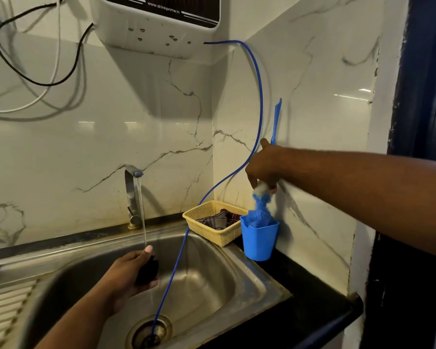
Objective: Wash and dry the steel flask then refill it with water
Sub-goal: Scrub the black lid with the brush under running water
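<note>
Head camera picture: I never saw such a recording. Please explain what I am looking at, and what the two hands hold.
No machine here: a person wears a camera on the head, so you look down at their hands at a steel sink. The left hand holds a dark object, too blurred to name, under water running from the tap. The right hand grips a blue bottle brush, its bristles at the mouth of a blue cup on the counter. Beside the cup stands a yellow basket holding a cloth. A thin blue tube hangs from the white wall unit into the drain.
</note>
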Motion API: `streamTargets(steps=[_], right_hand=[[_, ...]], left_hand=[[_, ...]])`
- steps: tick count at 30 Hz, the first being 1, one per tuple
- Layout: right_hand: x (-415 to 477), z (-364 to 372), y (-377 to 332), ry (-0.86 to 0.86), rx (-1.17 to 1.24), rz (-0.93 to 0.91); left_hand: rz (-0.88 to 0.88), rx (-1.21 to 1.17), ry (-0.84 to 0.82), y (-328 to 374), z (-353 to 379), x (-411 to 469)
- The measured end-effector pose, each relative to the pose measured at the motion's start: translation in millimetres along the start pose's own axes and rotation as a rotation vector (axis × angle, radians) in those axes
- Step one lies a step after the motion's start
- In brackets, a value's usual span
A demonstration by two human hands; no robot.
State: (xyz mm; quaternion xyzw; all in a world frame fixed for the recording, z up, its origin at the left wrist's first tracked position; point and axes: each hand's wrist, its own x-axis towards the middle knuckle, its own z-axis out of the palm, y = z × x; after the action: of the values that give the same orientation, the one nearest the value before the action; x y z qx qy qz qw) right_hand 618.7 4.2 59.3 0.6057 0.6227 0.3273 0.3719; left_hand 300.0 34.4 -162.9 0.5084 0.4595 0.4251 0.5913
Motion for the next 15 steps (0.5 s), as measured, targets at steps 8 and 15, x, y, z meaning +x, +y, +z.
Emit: streamTargets(steps=[8,15], right_hand=[[-15.4,-27.3,45.5,-0.017,0.278,0.072],[-20.9,-22.9,25.1,-0.068,0.787,0.041]], left_hand=[[-0.147,-0.301,-0.056,8.2,-11.5,-3.3],[-0.093,-0.411,0.052,25.7,-21.6,-4.6]])
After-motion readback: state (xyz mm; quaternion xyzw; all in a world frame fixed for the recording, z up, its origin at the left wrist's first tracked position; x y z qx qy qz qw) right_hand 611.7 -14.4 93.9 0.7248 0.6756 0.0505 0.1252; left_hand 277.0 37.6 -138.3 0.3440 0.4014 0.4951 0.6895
